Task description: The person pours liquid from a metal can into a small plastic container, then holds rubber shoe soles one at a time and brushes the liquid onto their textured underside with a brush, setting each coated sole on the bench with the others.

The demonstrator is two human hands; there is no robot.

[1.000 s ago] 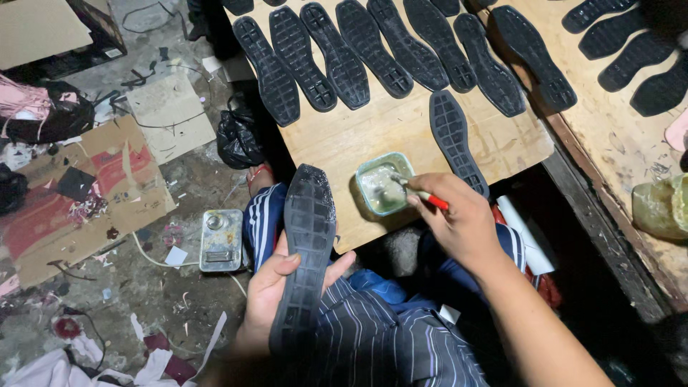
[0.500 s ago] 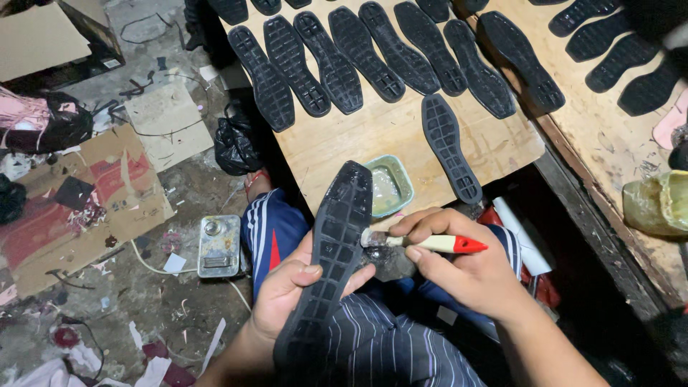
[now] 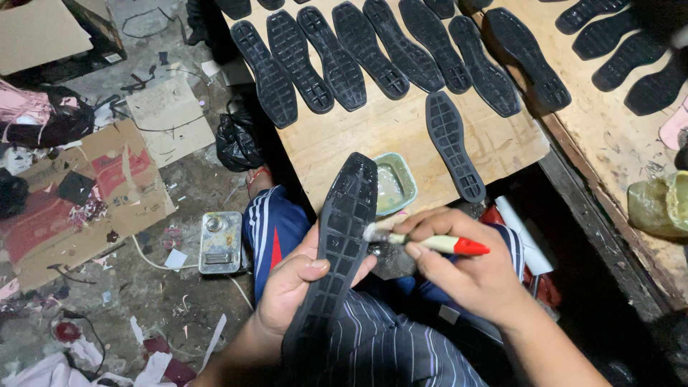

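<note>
Left hand (image 3: 297, 283): closed around a black rubber shoe sole (image 3: 337, 247), thumb laid across the tread, fingers wrapped behind. The sole stands tilted over the person's lap, tread side up, toe toward the surface; moulded in a grid of raised blocks, long and narrow at the waist.

Right hand (image 3: 466, 276): pinched narrow on a small brush (image 3: 426, 242) with pale handle and red end cap. Its bristle tip touches the right edge of the held sole.

Glue tub (image 3: 393, 184): one, shallow, pale green, rounded-rectangular, holding whitish paste. It sits on the near edge of the plywood surface (image 3: 373, 136), just beyond the toe of the held sole.

Loose soles on that surface: seven in a fanned row (image 3: 358, 54) at the far side, more cut off at the top edge, and one sole lying alone (image 3: 453, 143) just right of the tub. All black, same grid tread.

Second wooden surface (image 3: 609, 143), right: at least four further dark soles (image 3: 631, 54), partly out of view.

Floor, left: one flat metal tin (image 3: 220, 242), rectangular with round cap; flattened cardboard (image 3: 86, 201); one black plastic bag (image 3: 236, 140); scattered paper scraps.
</note>
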